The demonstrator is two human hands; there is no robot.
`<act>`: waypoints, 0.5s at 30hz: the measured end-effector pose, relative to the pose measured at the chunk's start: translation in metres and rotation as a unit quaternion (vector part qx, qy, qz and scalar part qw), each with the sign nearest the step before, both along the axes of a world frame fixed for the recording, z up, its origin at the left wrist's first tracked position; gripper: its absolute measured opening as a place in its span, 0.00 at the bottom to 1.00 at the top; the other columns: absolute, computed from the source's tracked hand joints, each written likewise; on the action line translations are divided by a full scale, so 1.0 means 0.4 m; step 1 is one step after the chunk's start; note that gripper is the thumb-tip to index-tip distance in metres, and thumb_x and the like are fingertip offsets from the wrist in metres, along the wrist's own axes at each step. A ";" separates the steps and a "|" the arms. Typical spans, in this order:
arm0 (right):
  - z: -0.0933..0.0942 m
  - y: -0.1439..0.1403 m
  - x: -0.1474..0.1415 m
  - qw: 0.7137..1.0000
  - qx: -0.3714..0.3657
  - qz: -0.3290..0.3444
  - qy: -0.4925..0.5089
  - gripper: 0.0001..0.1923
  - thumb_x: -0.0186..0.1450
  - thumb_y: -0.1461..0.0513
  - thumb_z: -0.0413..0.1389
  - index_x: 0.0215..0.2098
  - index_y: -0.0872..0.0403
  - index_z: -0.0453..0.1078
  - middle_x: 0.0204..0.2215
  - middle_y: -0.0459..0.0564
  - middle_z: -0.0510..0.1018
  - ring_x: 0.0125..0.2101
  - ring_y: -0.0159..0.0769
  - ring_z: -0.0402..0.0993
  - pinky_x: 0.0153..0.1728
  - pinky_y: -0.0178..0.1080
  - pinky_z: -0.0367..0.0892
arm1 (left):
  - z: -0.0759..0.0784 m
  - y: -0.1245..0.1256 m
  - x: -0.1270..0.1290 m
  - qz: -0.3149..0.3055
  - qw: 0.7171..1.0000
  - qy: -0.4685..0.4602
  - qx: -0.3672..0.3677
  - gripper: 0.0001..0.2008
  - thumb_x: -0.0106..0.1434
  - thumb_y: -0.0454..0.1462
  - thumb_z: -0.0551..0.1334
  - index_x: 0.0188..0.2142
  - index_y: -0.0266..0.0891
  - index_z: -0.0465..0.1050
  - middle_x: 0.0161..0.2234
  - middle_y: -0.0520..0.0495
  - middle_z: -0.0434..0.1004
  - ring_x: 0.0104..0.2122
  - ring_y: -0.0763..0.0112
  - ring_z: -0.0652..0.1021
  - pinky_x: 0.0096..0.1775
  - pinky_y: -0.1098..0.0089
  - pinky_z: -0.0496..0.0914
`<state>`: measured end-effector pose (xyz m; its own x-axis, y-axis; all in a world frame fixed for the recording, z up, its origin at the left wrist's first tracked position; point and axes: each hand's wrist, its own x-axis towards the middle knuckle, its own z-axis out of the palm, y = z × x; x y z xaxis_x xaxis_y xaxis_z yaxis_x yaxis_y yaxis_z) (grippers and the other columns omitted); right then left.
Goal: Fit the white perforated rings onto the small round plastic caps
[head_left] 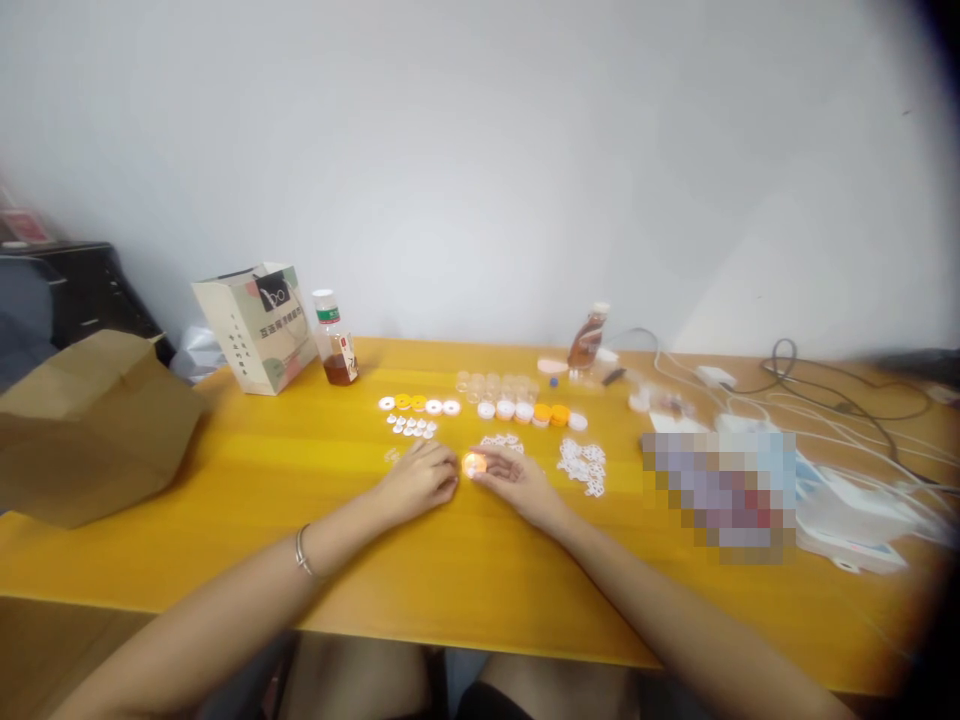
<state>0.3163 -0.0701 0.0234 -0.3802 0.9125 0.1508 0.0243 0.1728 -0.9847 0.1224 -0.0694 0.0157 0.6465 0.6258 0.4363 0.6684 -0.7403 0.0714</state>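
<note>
Between the thumb and fingers of my right hand [517, 482] is a small round light [474, 464] that glows orange-white. My left hand [421, 478] lies just left of it, fingers curled down at the table; whatever they hold, if anything, is hidden. Beyond my left hand are small white pieces with knobs [411, 427] in rows. A row of white and yellow rings [418, 404] lies behind those. White and orange round caps [525, 412] line up beyond my right hand, with clear round covers [499, 388] behind. Loose white pieces [583, 465] lie to the right.
A brown paper bag [97, 430] stands at the left, a printed carton bag [259, 330] and a bottle [337, 345] behind it. Another bottle [587, 340] stands near the wall. White cables [810, 415] and plastic packaging [855, 510] cover the right side of the table [420, 590].
</note>
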 end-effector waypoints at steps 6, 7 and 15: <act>-0.003 0.003 0.000 1.000 0.001 0.011 -0.009 0.17 0.51 0.60 0.59 0.40 0.53 0.69 0.32 0.47 0.75 0.32 0.31 0.71 0.42 0.39 0.66 | -0.006 0.009 0.003 -0.003 1.000 -0.013 0.012 0.05 0.55 0.32 0.56 0.32 0.39 0.69 0.36 0.47 0.71 0.37 0.67 0.69 0.40 0.67 0.60; -0.002 0.004 0.000 1.000 -0.002 0.012 -0.012 0.18 0.51 0.59 0.59 0.41 0.53 0.69 0.32 0.47 0.75 0.32 0.31 0.71 0.42 0.39 0.66 | -0.005 0.009 0.002 0.000 1.000 -0.014 0.016 0.05 0.55 0.32 0.56 0.32 0.39 0.69 0.36 0.47 0.71 0.37 0.67 0.69 0.40 0.67 0.60; 0.010 -0.003 0.004 0.999 -0.021 0.014 -0.029 0.20 0.51 0.58 0.59 0.42 0.54 0.69 0.30 0.46 0.74 0.31 0.31 0.71 0.42 0.40 0.65 | 0.011 0.016 -0.016 0.006 0.988 -0.116 0.099 0.05 0.59 0.35 0.56 0.34 0.40 0.70 0.33 0.48 0.72 0.34 0.71 0.70 0.37 0.69 0.60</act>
<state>0.3177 -0.0712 0.0273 -0.4119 0.9068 0.0902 0.0769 0.1332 -0.9881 0.1159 -0.0629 0.0203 0.5080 0.5203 0.6864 0.6594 -0.7477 0.0788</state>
